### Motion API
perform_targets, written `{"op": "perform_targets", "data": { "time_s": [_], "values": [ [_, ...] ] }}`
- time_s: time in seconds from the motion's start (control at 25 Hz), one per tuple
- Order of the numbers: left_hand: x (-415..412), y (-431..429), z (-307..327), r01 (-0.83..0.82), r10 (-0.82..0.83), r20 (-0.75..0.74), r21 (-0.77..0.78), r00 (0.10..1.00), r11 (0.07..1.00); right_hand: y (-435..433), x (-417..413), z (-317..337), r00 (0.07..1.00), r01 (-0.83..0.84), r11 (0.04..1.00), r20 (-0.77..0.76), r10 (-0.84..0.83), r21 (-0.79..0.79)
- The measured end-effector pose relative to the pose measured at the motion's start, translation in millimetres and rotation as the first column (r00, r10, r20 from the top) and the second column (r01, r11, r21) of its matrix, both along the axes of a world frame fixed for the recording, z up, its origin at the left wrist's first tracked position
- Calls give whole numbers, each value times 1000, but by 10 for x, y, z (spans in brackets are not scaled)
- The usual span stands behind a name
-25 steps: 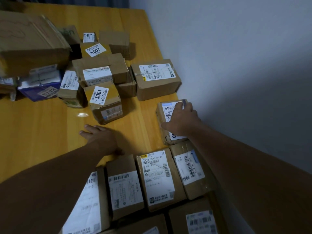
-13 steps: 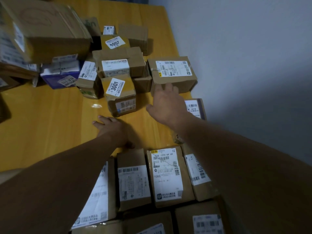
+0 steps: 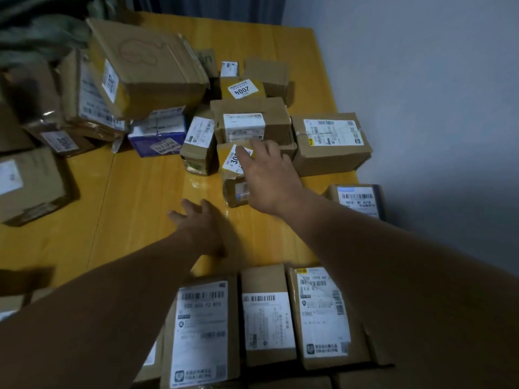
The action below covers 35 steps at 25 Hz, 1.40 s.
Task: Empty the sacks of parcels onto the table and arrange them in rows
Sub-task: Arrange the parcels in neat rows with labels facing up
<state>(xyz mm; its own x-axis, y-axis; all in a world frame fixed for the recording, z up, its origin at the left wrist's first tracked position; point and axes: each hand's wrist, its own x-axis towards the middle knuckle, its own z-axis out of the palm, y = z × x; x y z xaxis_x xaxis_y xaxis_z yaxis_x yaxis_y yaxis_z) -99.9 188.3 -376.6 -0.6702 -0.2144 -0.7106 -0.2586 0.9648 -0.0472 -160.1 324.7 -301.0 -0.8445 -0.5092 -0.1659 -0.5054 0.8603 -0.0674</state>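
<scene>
Cardboard parcels cover the yellow wooden table [image 3: 146, 197]. A neat row lies at the near edge, among them a wide-labelled parcel [image 3: 200, 332] and a parcel marked 1098 [image 3: 323, 313]. At the right edge sits a small parcel with a blue-topped label [image 3: 358, 199]. My right hand [image 3: 265, 175] reaches with spread fingers over the small yellow-taped parcel marked 3001 [image 3: 234, 164], hovering at or touching its top. My left hand [image 3: 200, 226] rests flat on the table, fingers straight, holding nothing.
A loose heap of boxes fills the far side: a large tilted box [image 3: 151, 68], a blue carton [image 3: 158, 136], a parcel marked 2004 [image 3: 242, 89], a box with a wide white label [image 3: 331, 141]. A grey wall runs along the right.
My right hand let go of the small parcel at the right edge, then swung left and forward over the 3001 parcel. My left hand stayed flat. The camera view rose.
</scene>
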Motion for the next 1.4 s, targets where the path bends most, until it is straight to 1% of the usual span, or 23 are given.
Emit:
{"op": "perform_targets", "data": {
  "time_s": [0.04, 0.12, 0.28, 0.32, 0.4, 0.48, 0.56, 0.64, 0.68, 0.72, 0.8, 0.92, 0.96, 1.0, 1.08, 1.16, 1.24, 1.32, 1.4],
  "values": [
    [-4, 27, -6, 7, -7, 28, -8, 1000, 1000, -23, -19, -22, 1000, -10, 999, -14, 11, 31],
    [-4, 65, 5, 30, -29, 61, -22, 998, 999, -69, -35, -37, 1000, -20, 999, 1, 20, 42],
    [-13, 36, -82, 67, -66, 41, -22, 997, 998, -104, -51, 47, 1000, -15, 998, 8, 14, 57],
    [-7, 28, -89, 66, -65, 43, -23, 997, 998, -76, -65, 73, 1000, 14, 997, 22, -16, 72],
    [7, 41, -23, 61, -61, 36, -19, 998, 998, 39, -84, 136, 981, 148, 986, 119, -156, 76],
    [25, 56, 73, 52, -52, 33, -11, 998, 999, 208, -52, 196, 912, 317, 946, 250, -324, 69],
    [36, 53, 91, 29, -29, 36, -9, 999, 1000, 374, -9, 287, 810, 445, 890, 377, -449, 103],
    [31, 47, 90, 1, -1, 42, -4, 999, 1000, 477, 22, 409, 706, 524, 832, 453, -544, 184],
    [26, 52, 86, -9, 9, 45, -1, 999, 1000, 516, 16, 455, 689, 524, 820, 452, -567, 230],
    [20, 57, 79, -15, 15, 44, 3, 999, 1000, 541, 1, 494, 697, 502, 822, 438, -568, 268],
    [17, 73, 74, -28, 28, 34, 6, 999, 1000, 544, -18, 559, 741, 437, 843, 405, -535, 312],
    [10, 64, 54, -63, 62, 25, 37, 998, 997, 482, -46, 554, 879, 275, 890, 281, -386, 363],
    [11, 57, 47, -60, 59, 24, 41, 998, 997, 462, -50, 527, 910, 224, 905, 255, -328, 362],
    [12, 56, 49, -53, 52, 27, 41, 998, 998, 452, -54, 469, 917, 189, 920, 273, -290, 343],
    [17, 60, 62, -48, 47, 30, 38, 998, 998, 453, -42, 309, 892, 155, 944, 370, -261, 292],
    [16, 65, 61, -49, 48, 27, 36, 998, 998, 477, -1, 149, 877, 133, 953, 416, -242, 274],
    [10, 70, 46, -51, 50, 31, 31, 998, 998, 513, 34, 37, 895, 127, 957, 385, -223, 261],
    [8, 71, 37, -47, 47, 37, 3, 998, 999, 514, 70, -5, 913, 163, 968, 342, -220, 189],
    [3, 83, 32, -50, 51, 36, -12, 998, 999, 484, 129, -37, 928, 146, 981, 325, -180, 127]
  ]
}}
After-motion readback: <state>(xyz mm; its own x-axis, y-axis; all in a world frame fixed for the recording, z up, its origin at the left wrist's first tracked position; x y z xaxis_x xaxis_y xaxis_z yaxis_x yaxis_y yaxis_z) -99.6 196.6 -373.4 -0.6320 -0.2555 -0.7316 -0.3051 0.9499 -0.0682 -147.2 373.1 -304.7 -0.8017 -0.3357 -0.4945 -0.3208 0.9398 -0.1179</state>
